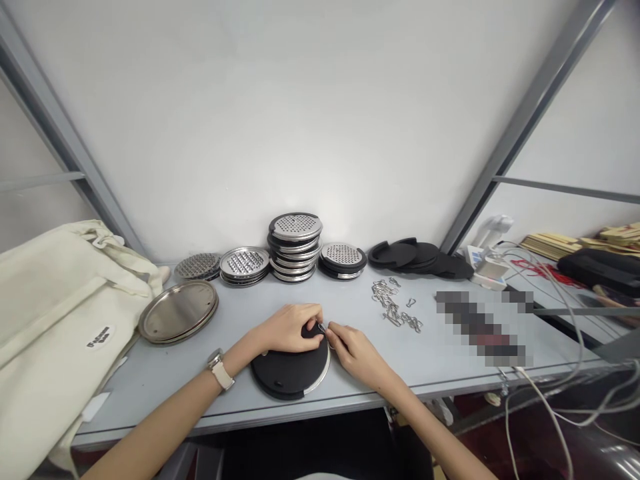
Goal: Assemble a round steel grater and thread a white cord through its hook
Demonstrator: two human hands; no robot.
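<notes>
A round grater in a black holder (287, 375) lies near the table's front edge, black face up, with a silver rim showing on its right. My left hand (293, 330) is closed on its upper edge, with fingers curled around a black tab. My right hand (353, 352) pinches a small metal clip (323, 328) at that tab; the fingers hide most of the clip. A pile of similar metal clips (393, 305) lies on the table beyond my right hand.
Along the wall stand stacked graters (295, 230), another perforated grater (343, 256), coarse graters (245, 263) and black holders (425, 257). Metal discs (180, 312) lie at left beside a cream bag (60, 320). Cables and a white adapter (493, 267) are at right.
</notes>
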